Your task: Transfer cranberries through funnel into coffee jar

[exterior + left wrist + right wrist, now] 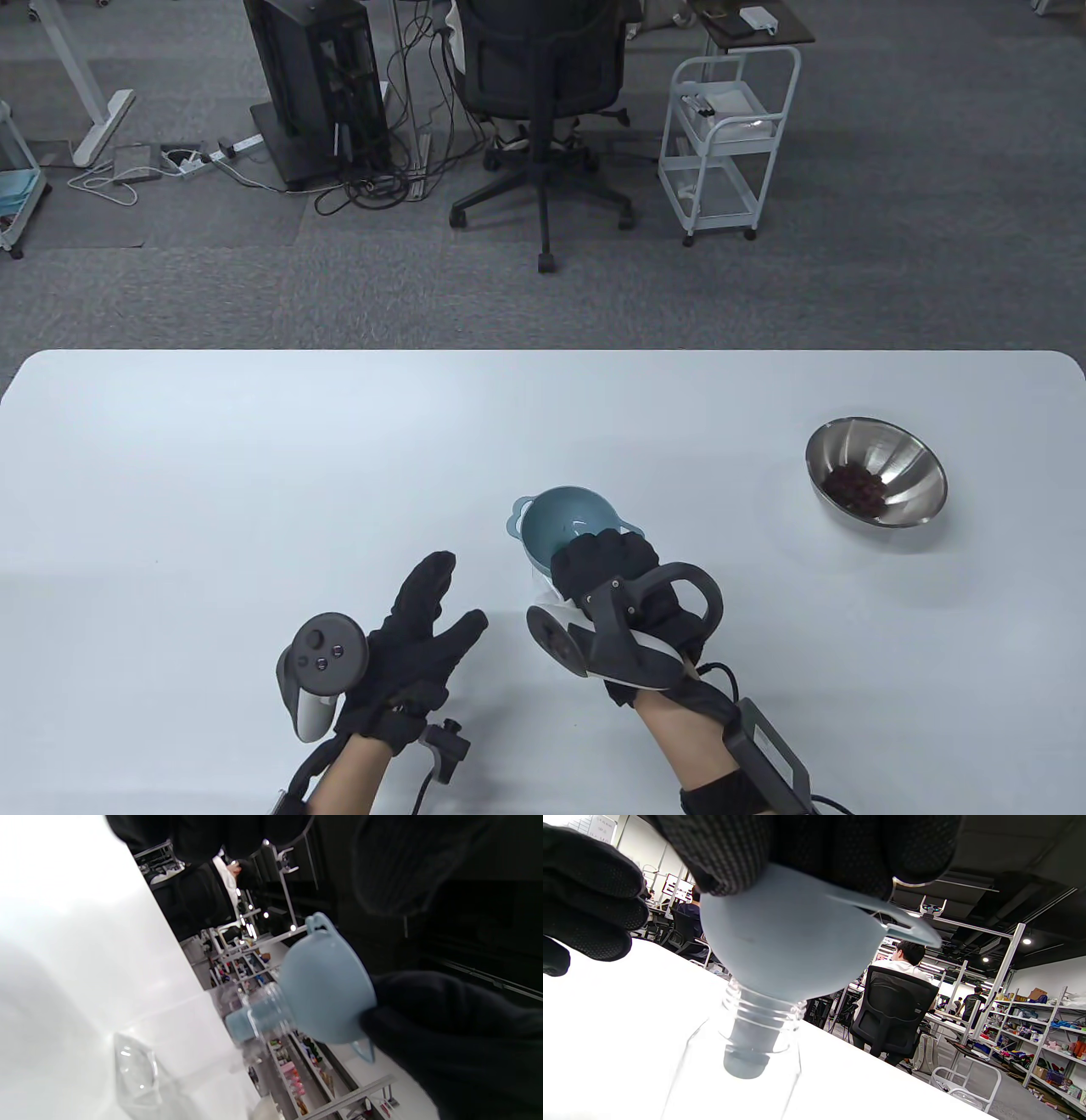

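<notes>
Right hand (611, 569) had its fingers (721, 853) wrapped over the rim of the blue funnel (564, 531), gripping it from above. The funnel's spout sat down inside the threaded neck of the clear coffee jar (742, 1052), which stood on the white table (254, 467). Left hand (407, 645) was just beside it, fingers spread, holding nothing, not touching the jar as far as I could tell. Cranberries (857, 486) were in the steel bowl (908, 501), well apart to the right. Couldn't make out any readable label or brand anywhere.
</notes>
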### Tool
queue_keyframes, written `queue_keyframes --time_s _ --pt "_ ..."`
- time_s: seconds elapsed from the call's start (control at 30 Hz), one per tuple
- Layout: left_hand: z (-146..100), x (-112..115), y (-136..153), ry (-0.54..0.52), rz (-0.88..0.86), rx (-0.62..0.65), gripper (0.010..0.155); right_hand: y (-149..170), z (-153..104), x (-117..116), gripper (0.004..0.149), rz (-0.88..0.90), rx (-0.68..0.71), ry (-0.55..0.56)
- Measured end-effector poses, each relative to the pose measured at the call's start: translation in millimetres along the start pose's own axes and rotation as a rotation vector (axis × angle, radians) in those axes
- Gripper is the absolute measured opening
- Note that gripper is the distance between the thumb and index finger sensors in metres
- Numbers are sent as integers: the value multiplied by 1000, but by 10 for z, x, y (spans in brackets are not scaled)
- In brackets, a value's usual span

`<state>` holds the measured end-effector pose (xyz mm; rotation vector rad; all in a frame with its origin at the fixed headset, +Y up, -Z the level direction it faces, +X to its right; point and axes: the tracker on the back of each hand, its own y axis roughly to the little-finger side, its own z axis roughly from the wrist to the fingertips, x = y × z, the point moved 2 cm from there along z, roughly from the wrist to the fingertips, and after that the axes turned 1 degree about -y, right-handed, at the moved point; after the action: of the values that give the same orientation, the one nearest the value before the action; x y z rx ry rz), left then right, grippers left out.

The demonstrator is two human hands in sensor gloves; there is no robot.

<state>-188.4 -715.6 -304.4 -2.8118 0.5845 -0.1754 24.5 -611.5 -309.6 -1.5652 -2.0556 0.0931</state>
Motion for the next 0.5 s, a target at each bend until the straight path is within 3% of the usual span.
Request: queue_keyframes --time_s 0.17,0.27,0.5 --pt "0 -5 1 -1 -9 -3 86 37 -19 15 40 0 -13 -12" --pt "-1 -8 4 -3 -13 -5 85 174 -59 68 55 67 -51 -24" --pt "7 -10 4 0 -11 -2 86 1027 -258 37 73 482 -359 -15"
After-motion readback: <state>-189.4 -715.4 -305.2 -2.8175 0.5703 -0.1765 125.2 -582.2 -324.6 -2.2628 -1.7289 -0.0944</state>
